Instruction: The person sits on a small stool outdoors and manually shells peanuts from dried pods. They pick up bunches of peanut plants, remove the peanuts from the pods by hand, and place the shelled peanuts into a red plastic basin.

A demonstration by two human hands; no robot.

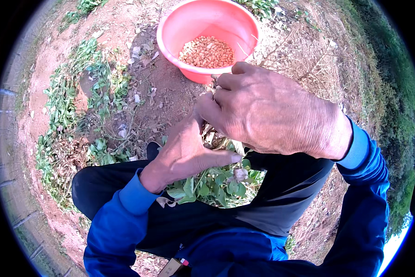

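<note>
A leafy peanut plant (207,187) hangs between my knees, its green leaves below my hands and dry, brownish parts showing between them. My left hand (183,149) is around its stems, with the thumb stretched out to the right across them. Just above and to the right, my right hand (269,110) is curled with its fingers bent in at the plant's upper end. A small brownish bit shows at those fingertips; most of what they grip is hidden. Beyond the hands stands a pink plastic basin (172,59), with a layer of shelled-looking or whole peanuts (207,53) in its bottom.
Pulled green plants (62,100) lie in a heap on the soil to the left. Dry stalks and roots (297,59) spread right of the basin. Green undergrowth (390,86) borders the right side. A small box (171,267) shows at my waist.
</note>
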